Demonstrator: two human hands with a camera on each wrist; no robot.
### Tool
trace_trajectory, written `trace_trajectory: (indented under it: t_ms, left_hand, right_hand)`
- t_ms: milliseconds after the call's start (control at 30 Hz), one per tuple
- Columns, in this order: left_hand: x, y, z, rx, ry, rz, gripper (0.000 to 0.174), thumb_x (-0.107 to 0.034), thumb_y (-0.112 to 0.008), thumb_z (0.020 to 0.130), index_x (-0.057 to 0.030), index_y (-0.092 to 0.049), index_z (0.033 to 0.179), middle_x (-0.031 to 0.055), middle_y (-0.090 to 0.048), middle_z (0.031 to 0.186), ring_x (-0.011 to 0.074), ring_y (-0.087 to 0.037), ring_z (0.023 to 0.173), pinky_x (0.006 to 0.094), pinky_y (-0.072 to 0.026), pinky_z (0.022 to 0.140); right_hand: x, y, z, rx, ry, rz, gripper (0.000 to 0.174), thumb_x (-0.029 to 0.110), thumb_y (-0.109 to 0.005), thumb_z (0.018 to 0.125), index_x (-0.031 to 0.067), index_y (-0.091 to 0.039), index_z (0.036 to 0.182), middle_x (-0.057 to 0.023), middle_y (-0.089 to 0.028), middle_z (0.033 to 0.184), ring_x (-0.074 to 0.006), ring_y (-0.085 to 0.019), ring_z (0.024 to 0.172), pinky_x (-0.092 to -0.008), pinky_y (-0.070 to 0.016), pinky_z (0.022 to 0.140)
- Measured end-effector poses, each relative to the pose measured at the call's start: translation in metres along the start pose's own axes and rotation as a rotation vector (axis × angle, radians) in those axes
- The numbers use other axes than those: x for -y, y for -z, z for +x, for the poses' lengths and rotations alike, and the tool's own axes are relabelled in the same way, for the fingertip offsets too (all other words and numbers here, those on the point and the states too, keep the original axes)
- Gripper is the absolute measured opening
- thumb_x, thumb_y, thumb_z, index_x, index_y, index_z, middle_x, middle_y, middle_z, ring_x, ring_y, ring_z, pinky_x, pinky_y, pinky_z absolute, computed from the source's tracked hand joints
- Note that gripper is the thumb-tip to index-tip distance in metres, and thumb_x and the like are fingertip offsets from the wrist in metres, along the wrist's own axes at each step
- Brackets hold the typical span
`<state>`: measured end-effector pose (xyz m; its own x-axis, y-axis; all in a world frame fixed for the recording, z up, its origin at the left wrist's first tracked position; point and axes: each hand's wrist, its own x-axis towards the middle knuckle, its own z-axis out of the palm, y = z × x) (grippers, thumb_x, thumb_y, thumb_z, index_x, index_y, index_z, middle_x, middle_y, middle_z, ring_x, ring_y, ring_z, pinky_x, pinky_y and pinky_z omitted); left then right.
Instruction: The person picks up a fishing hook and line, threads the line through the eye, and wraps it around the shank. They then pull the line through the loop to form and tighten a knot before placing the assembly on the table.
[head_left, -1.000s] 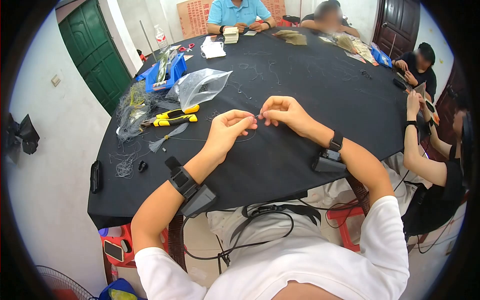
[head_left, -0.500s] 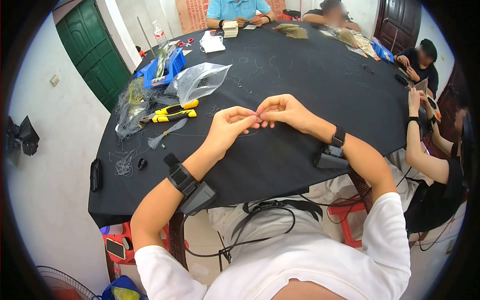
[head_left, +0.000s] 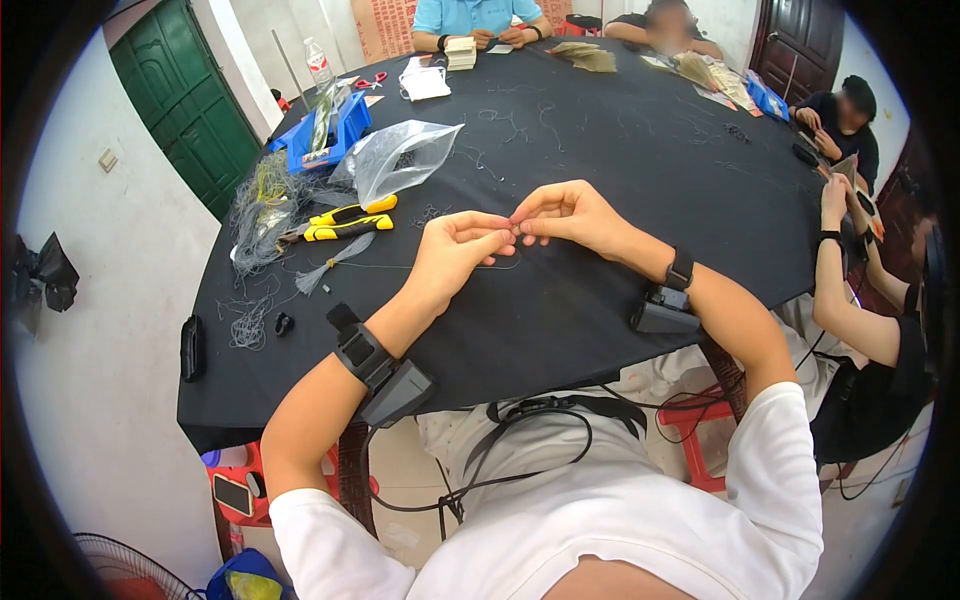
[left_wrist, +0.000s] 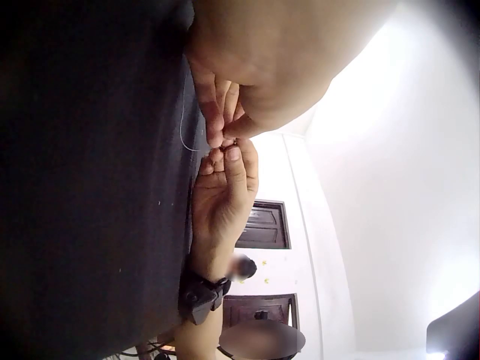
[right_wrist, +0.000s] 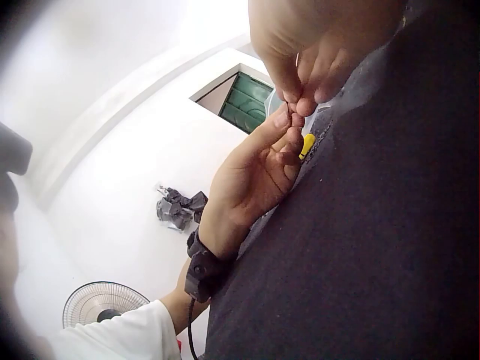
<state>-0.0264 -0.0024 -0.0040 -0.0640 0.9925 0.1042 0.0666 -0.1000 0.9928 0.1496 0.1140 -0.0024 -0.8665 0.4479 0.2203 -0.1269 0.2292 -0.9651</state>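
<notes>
My left hand (head_left: 452,262) and right hand (head_left: 588,228) meet fingertip to fingertip above the black-covered table (head_left: 560,330). Each hand pinches with thumb and forefinger at a thin grey line (head_left: 395,267). The line trails left to a tied bundle of grey line (head_left: 318,276), and a loose loop of it (left_wrist: 182,124) hangs beside the fingertips in the left wrist view. What sits right between the fingertips is mostly hidden; I cannot tell if a small part is held there. Beyond the left hand lie yellow-and-black pliers (head_left: 345,231).
A clear plastic bag (head_left: 408,165) with dark bits lies before a blue bin (head_left: 347,130). Tangled line (head_left: 258,222) heaps at the left, near a small black piece (head_left: 284,324). Scissors (head_left: 372,80) and a white mask (head_left: 425,84) lie farther back. Other people sit around the table.
The fingertips were slightly apart with a small dark bit showing between them; now they meet and cover it. The right hand has shifted slightly up and left.
</notes>
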Motion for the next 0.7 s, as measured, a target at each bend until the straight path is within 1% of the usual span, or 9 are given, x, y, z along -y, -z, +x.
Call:
trace_trajectory:
  t_ms: [133, 233, 333, 533, 633, 700]
  left_hand:
    - [0.0007, 0.0, 0.0002, -0.001, 0.001, -0.006, 0.02, -0.01, -0.059, 0.085, 0.0015, -0.061, 0.102, 0.0101, -0.067, 0.092, 0.0121, -0.064, 0.081, 0.0218, -0.0477, 0.07]
    - [0.0014, 0.0015, 0.0004, 0.023, 0.015, 0.014, 0.024, -0.013, -0.06, 0.084, -0.0004, -0.061, 0.104, 0.0093, -0.067, 0.096, 0.012, -0.064, 0.085, 0.0219, -0.0457, 0.073]
    - [0.0002, -0.0004, 0.0001, -0.003, 0.003, 0.001, 0.02, -0.01, -0.061, 0.084, 0.0009, -0.062, 0.1, 0.0101, -0.067, 0.091, 0.0124, -0.065, 0.082, 0.0215, -0.0479, 0.07]
    - [-0.0006, -0.0007, 0.0003, 0.0, 0.015, -0.001, 0.019, -0.011, -0.064, 0.083, -0.0002, -0.062, 0.099, 0.0093, -0.067, 0.09, 0.0123, -0.065, 0.082, 0.0218, -0.048, 0.069]
    - [-0.0005, -0.0004, -0.0002, 0.024, 0.01, 0.025, 0.024, -0.012, -0.061, 0.083, 0.0003, -0.061, 0.103, 0.0106, -0.067, 0.094, 0.0127, -0.064, 0.086, 0.0222, -0.0454, 0.072]
    - [-0.0005, -0.0003, -0.0001, 0.026, 0.007, 0.032, 0.023, -0.012, -0.061, 0.083, 0.0005, -0.06, 0.103, 0.0107, -0.067, 0.094, 0.0127, -0.064, 0.085, 0.0224, -0.0457, 0.072]
  right_hand:
    - [-0.0006, 0.0004, 0.0005, 0.008, 0.004, 0.003, 0.015, 0.003, -0.062, 0.083, -0.0015, -0.064, 0.097, -0.008, -0.067, 0.089, -0.0103, -0.063, 0.077, -0.0203, -0.0481, 0.066]
    - [-0.0018, 0.0013, 0.0005, 0.014, 0.01, 0.003, 0.014, 0.003, -0.062, 0.083, -0.0017, -0.064, 0.096, -0.0082, -0.067, 0.088, -0.0105, -0.063, 0.077, -0.0204, -0.0483, 0.066]
    - [-0.0007, 0.0008, 0.0001, 0.003, 0.012, -0.006, 0.013, 0.002, -0.062, 0.083, -0.0017, -0.064, 0.095, -0.0081, -0.067, 0.087, -0.0106, -0.063, 0.077, -0.0205, -0.0484, 0.066]
    - [-0.0008, 0.0009, 0.0004, -0.003, 0.006, -0.009, 0.012, 0.003, -0.063, 0.082, -0.0012, -0.064, 0.094, -0.0073, -0.066, 0.085, -0.0105, -0.062, 0.076, -0.0205, -0.0483, 0.066]
    - [-0.0001, 0.0007, 0.0002, 0.0, -0.005, 0.001, 0.011, 0.003, -0.064, 0.082, -0.0007, -0.064, 0.093, -0.0066, -0.066, 0.085, -0.0101, -0.061, 0.076, -0.0203, -0.048, 0.066]
    - [-0.0012, 0.0012, 0.0005, 0.006, 0.0, 0.014, 0.011, 0.003, -0.064, 0.082, -0.0003, -0.064, 0.092, -0.006, -0.065, 0.084, -0.0096, -0.061, 0.075, -0.0202, -0.0476, 0.067]
